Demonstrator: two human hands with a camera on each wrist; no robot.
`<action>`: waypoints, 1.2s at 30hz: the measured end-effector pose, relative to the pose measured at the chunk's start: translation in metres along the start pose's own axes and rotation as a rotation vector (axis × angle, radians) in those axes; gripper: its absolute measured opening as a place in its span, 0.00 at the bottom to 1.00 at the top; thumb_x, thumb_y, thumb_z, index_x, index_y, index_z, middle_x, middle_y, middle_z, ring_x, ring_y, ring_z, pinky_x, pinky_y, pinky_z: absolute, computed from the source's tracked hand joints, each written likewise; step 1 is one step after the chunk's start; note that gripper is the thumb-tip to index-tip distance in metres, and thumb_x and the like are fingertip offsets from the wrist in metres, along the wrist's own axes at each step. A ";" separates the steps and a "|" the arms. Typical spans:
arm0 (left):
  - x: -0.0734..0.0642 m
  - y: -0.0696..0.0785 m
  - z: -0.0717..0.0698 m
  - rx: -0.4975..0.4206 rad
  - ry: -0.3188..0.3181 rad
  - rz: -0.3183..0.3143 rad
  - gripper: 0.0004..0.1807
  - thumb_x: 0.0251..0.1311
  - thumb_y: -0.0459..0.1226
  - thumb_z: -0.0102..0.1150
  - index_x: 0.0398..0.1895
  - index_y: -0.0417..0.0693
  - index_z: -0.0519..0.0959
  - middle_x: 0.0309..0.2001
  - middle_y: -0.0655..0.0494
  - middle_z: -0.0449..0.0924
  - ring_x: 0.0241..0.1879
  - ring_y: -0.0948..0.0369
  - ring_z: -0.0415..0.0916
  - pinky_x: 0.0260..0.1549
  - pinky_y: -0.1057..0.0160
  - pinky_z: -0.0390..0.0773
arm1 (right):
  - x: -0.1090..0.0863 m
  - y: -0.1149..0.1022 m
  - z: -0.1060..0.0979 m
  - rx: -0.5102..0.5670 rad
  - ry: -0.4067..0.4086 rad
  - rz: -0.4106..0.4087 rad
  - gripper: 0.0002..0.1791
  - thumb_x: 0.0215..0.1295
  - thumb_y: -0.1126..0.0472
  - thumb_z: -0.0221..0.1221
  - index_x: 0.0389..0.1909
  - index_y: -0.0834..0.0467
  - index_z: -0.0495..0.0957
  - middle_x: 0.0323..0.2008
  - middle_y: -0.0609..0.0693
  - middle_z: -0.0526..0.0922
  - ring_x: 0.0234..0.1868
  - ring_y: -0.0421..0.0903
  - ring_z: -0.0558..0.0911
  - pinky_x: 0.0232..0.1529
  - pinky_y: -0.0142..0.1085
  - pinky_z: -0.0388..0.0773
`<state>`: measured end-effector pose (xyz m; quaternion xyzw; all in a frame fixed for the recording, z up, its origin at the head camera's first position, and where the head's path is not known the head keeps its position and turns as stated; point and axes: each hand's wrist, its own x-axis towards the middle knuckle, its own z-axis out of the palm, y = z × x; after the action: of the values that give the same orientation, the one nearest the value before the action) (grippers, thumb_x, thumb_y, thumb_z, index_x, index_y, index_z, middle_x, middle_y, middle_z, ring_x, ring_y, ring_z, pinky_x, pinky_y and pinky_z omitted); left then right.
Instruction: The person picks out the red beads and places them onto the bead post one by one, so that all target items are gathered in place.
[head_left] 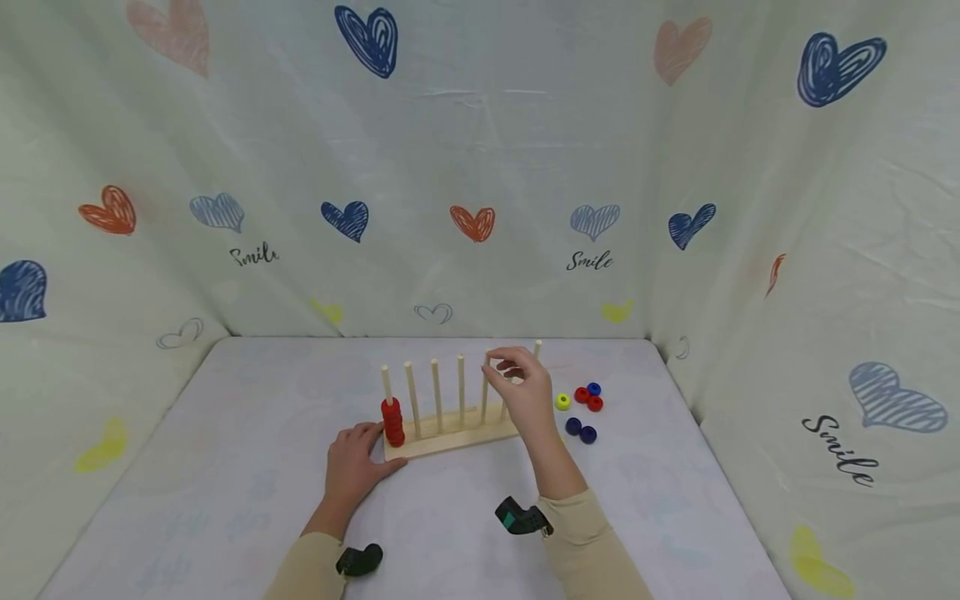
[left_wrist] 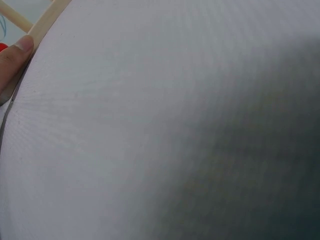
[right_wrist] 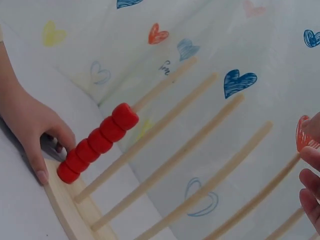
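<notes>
A wooden bead stand with several upright pegs stands on the table. Red beads are stacked on its leftmost peg; the other pegs in sight are bare. My left hand grips the left end of the base, thumb along the front edge and fingers behind. In the left wrist view only the thumb shows, pressed on the base edge. My right hand is up at the tip of the fifth peg, fingers loosely bent. Thumb and index stand apart, with no bead between them.
Loose beads lie right of the stand: a yellow bead, two red beads, a blue bead and two dark blue beads. A curtain printed with hearts hangs behind and beside the table.
</notes>
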<state>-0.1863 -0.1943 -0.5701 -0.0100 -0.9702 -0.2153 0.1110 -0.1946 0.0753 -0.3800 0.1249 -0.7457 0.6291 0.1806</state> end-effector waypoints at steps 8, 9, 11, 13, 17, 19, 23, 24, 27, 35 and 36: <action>0.001 -0.001 -0.001 -0.007 -0.020 -0.012 0.44 0.43 0.55 0.75 0.62 0.40 0.75 0.56 0.41 0.74 0.55 0.43 0.66 0.53 0.40 0.66 | 0.000 0.006 -0.010 -0.020 0.032 0.038 0.10 0.59 0.72 0.65 0.41 0.72 0.81 0.40 0.66 0.81 0.39 0.59 0.78 0.45 0.48 0.75; 0.001 -0.001 -0.002 -0.008 -0.022 -0.014 0.44 0.43 0.55 0.75 0.62 0.40 0.75 0.56 0.41 0.74 0.55 0.43 0.66 0.53 0.40 0.66 | -0.001 0.006 -0.011 -0.023 0.035 0.042 0.10 0.59 0.72 0.65 0.41 0.72 0.81 0.39 0.66 0.81 0.39 0.58 0.78 0.45 0.47 0.75; 0.001 0.000 -0.002 -0.011 -0.026 -0.017 0.44 0.43 0.55 0.75 0.62 0.40 0.75 0.56 0.41 0.74 0.55 0.43 0.66 0.53 0.40 0.66 | -0.001 0.008 -0.014 -0.025 0.043 0.057 0.10 0.59 0.72 0.65 0.41 0.71 0.81 0.39 0.66 0.81 0.39 0.57 0.78 0.44 0.45 0.75; 0.001 0.000 -0.002 -0.009 -0.030 -0.020 0.44 0.43 0.55 0.75 0.62 0.40 0.75 0.56 0.41 0.74 0.55 0.43 0.66 0.53 0.40 0.66 | -0.002 0.010 -0.016 -0.036 0.049 0.074 0.10 0.59 0.71 0.65 0.42 0.71 0.81 0.40 0.65 0.82 0.39 0.57 0.79 0.44 0.41 0.76; 0.001 0.000 -0.001 -0.004 -0.031 -0.022 0.44 0.43 0.55 0.75 0.62 0.40 0.74 0.56 0.41 0.74 0.55 0.43 0.65 0.53 0.40 0.66 | 0.000 0.029 -0.022 -0.031 0.063 0.097 0.11 0.60 0.70 0.65 0.43 0.70 0.81 0.42 0.62 0.82 0.41 0.56 0.79 0.43 0.35 0.76; 0.001 0.000 0.000 0.000 -0.031 -0.023 0.44 0.43 0.55 0.75 0.62 0.40 0.74 0.56 0.41 0.74 0.55 0.43 0.65 0.53 0.40 0.66 | 0.002 0.042 -0.025 -0.025 0.076 0.109 0.11 0.59 0.70 0.66 0.43 0.68 0.82 0.42 0.61 0.83 0.41 0.54 0.79 0.42 0.34 0.75; 0.001 0.000 0.000 -0.006 -0.031 -0.025 0.44 0.43 0.55 0.75 0.62 0.41 0.74 0.56 0.41 0.74 0.55 0.43 0.65 0.53 0.40 0.66 | 0.004 0.059 -0.032 -0.038 0.106 0.136 0.10 0.59 0.67 0.67 0.42 0.63 0.84 0.41 0.55 0.83 0.39 0.49 0.79 0.41 0.32 0.75; 0.001 0.000 0.001 -0.007 -0.032 -0.025 0.44 0.43 0.55 0.75 0.62 0.41 0.74 0.56 0.41 0.74 0.55 0.43 0.65 0.53 0.40 0.66 | 0.004 0.061 -0.034 -0.040 0.114 0.139 0.10 0.59 0.67 0.67 0.41 0.62 0.84 0.41 0.55 0.84 0.38 0.48 0.79 0.41 0.32 0.75; 0.001 0.000 0.001 -0.007 -0.032 -0.028 0.44 0.43 0.55 0.75 0.62 0.41 0.74 0.57 0.41 0.74 0.55 0.43 0.65 0.53 0.41 0.65 | 0.005 0.065 -0.038 -0.036 0.130 0.147 0.10 0.59 0.66 0.68 0.41 0.62 0.84 0.41 0.54 0.84 0.38 0.48 0.79 0.41 0.32 0.75; 0.001 -0.001 0.002 -0.002 -0.035 -0.028 0.45 0.43 0.55 0.75 0.63 0.40 0.74 0.57 0.41 0.74 0.56 0.43 0.65 0.54 0.41 0.65 | 0.004 0.076 -0.049 -0.030 0.177 0.214 0.10 0.58 0.66 0.68 0.41 0.62 0.85 0.39 0.56 0.83 0.38 0.46 0.78 0.36 0.29 0.75; 0.001 -0.001 0.002 -0.004 -0.035 -0.027 0.45 0.43 0.55 0.75 0.63 0.40 0.74 0.57 0.41 0.74 0.56 0.43 0.65 0.54 0.41 0.65 | 0.004 0.078 -0.051 -0.031 0.183 0.224 0.10 0.58 0.66 0.68 0.41 0.62 0.85 0.39 0.55 0.83 0.38 0.46 0.78 0.35 0.28 0.75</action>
<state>-0.1881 -0.1941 -0.5717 -0.0010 -0.9716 -0.2185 0.0912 -0.2249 0.1394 -0.4404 -0.0198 -0.7450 0.6424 0.1787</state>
